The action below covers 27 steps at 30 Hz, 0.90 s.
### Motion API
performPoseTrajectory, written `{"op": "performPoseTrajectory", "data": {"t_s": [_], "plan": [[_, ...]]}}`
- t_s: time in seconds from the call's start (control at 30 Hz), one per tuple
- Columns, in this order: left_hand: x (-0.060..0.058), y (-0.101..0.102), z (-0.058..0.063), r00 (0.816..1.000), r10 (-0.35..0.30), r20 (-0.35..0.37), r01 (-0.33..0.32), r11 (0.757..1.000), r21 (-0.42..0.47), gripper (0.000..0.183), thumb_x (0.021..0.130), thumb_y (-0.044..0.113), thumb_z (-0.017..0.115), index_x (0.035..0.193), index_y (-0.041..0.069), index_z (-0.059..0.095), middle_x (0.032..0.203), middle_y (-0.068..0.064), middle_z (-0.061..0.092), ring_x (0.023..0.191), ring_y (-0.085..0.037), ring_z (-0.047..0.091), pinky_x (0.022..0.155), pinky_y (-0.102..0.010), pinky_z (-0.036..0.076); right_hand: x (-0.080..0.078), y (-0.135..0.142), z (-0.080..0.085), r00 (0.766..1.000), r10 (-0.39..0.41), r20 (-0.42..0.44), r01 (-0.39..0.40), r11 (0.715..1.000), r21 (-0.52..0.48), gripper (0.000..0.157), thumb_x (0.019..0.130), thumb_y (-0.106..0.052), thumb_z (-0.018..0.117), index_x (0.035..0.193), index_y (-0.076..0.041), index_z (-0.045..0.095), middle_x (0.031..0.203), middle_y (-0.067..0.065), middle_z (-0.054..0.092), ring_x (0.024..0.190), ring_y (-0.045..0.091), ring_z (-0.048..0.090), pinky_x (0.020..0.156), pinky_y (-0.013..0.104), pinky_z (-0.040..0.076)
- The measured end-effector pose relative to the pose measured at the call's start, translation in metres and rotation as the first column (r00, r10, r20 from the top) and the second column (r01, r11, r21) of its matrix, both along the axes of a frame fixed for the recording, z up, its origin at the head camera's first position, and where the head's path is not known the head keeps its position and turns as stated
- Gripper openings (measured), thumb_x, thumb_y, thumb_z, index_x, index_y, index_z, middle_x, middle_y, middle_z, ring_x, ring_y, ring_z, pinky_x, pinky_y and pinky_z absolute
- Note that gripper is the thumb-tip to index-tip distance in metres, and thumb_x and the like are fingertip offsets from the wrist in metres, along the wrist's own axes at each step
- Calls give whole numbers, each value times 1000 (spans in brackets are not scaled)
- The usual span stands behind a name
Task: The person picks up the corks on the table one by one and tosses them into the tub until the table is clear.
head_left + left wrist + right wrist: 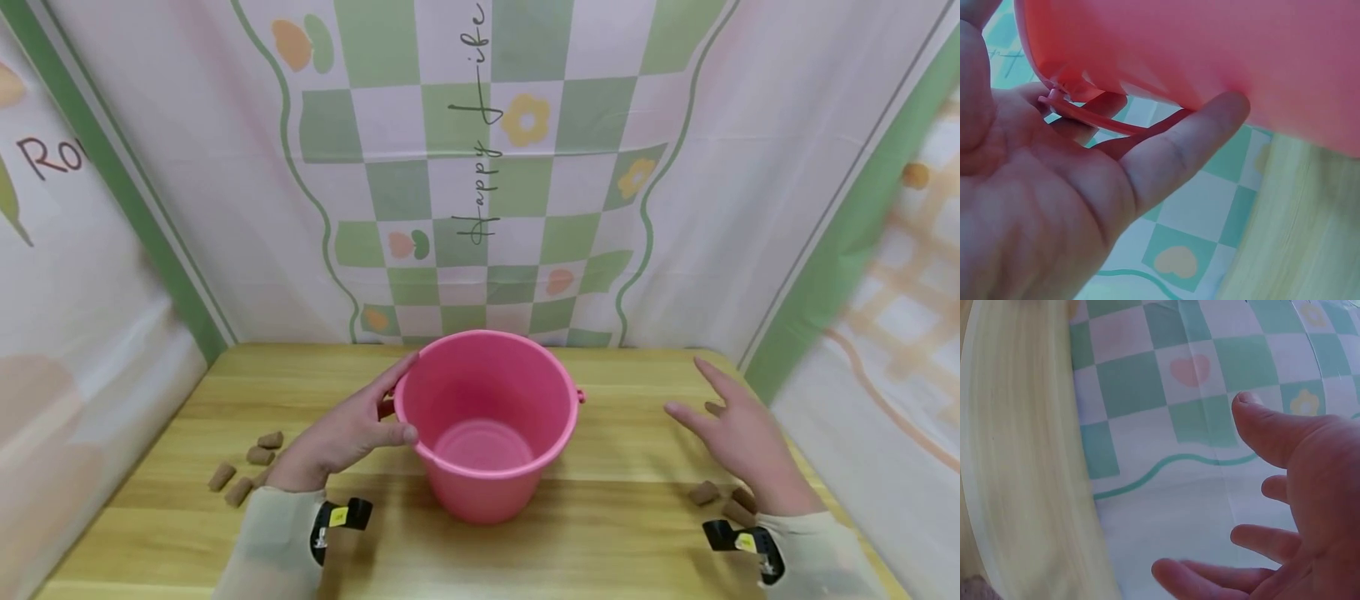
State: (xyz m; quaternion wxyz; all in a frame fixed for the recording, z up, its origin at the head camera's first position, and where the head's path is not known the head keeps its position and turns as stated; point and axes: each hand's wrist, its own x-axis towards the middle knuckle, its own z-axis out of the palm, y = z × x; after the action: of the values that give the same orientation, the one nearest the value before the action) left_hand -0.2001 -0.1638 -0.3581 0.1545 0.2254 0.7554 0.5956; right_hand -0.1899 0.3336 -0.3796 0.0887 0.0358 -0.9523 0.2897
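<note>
A pink plastic bucket (483, 492) stands upright on the wooden table, its inside bare to the bottom. My left hand (348, 437) grips its left side, the thumb at the near part of the rim and the fingers reaching round the outer wall. From the left wrist, the fingers (1185, 147) press against the bucket wall (1210, 56), and the pink handle (1100, 119) passes behind them. Off to the right, my right hand (742, 442) hovers over the table with fingers spread, apart from the bucket; the right wrist view shows this hand (1329, 487) holding nothing.
Several brown cork-like pieces (222, 476) lie on the table left of the bucket, some partly behind the left arm. More such pieces (704, 493) lie under the right hand. A checkered cloth (517, 183) hangs behind the table (622, 533), with cloth walls at both sides.
</note>
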Motion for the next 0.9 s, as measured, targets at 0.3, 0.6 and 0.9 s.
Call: {"op": "performPoseTrajectory", "data": {"t_s": [0.3,0.6,0.9], "plan": [[1,-3,0,1000,-10,-7,10,1000,4,101,82,35,84,159,36,19,158,2,26,134,-33,38,92,-42,51,6,16,3,995,7,101,16,973,-229,91,95,-49,65,161,-20,10,150,27,37,81,26,73,73,45,56],[1,-3,0,1000,-19,-18,19,1000,-2,101,82,37,83,159,37,18,159,6,26,136,-30,38,94,-42,50,13,40,-3,992,26,125,15,950,-313,86,97,-43,63,161,-18,11,154,30,27,75,28,71,63,37,58],[-2,-2,-1,999,-33,-27,33,999,6,100,83,34,83,159,36,19,158,3,28,135,-31,38,93,-42,51,23,64,-11,986,-18,166,68,951,-303,82,99,-44,61,161,-20,14,152,32,28,58,21,58,51,31,52]]}}
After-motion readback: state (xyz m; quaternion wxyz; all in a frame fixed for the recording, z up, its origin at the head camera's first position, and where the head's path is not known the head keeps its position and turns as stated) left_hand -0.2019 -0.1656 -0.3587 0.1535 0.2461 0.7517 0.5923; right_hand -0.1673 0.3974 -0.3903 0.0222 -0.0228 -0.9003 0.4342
